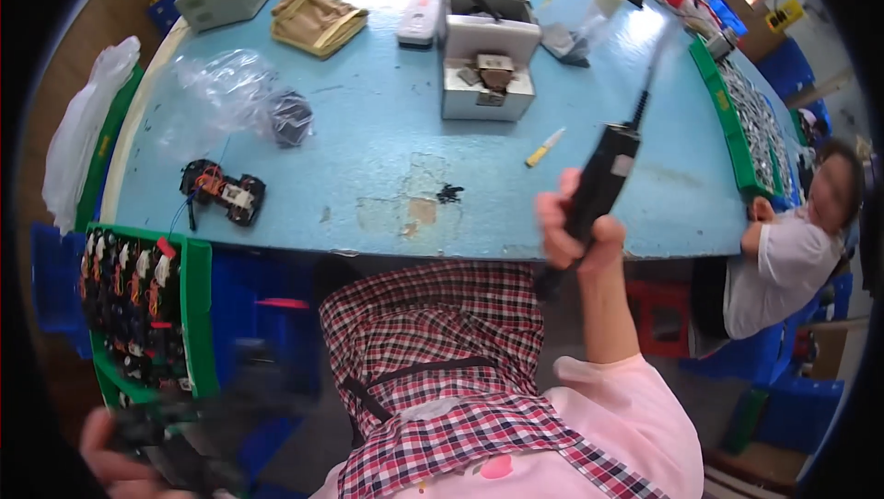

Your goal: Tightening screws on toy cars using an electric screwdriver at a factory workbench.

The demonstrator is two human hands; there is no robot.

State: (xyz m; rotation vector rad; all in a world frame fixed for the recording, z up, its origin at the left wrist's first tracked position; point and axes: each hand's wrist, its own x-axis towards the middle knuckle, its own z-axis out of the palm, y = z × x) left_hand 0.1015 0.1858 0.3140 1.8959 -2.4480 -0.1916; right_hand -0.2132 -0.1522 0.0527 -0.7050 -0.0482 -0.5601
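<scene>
My right hand [582,227] is wrapped round a black electric screwdriver [605,172] above the table's front edge. Its cord runs up from the top, and its lower end slants down toward my lap. At the lower left, my left hand [120,458] grips a black object [207,430], smeared by motion, that looks like a toy car chassis. A toy car chassis [224,191] with orange wires and black wheels lies on the table's left side. Just beyond the table edge, a small heap of black bits [449,193], perhaps screws, lies in front of me.
A green crate [198,315] of wired car parts stands at the left. On the blue table [368,112] are a white parts box [488,108], a yellow knife [545,147], plastic bags [226,85] and a brown cloth [318,20]. A person [792,250] sits at the right by a green tray [723,117].
</scene>
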